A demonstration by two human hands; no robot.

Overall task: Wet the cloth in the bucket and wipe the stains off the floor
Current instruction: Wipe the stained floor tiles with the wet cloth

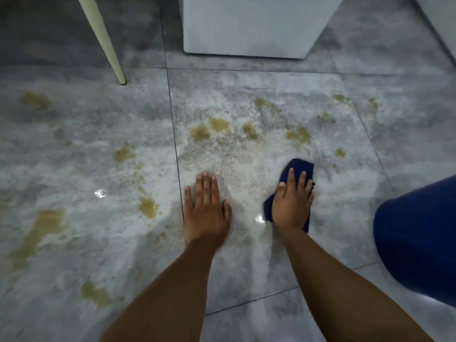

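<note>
A dark blue cloth lies flat on the grey tiled floor, and my right hand presses down on it with fingers spread over its top. Beside it, my left hand rests palm-down on the wet tile, fingers apart and holding nothing. Yellow-brown stains dot the floor: a cluster beyond both hands, more to the left, and a long smear at the far left. The tile around my hands looks wet and shiny. A blue rounded object, possibly the bucket, sits at the right edge.
A white box-like unit stands on the floor straight ahead. A cream chair or table leg slants down to the floor at the upper left. Dark grout lines cross the tiles.
</note>
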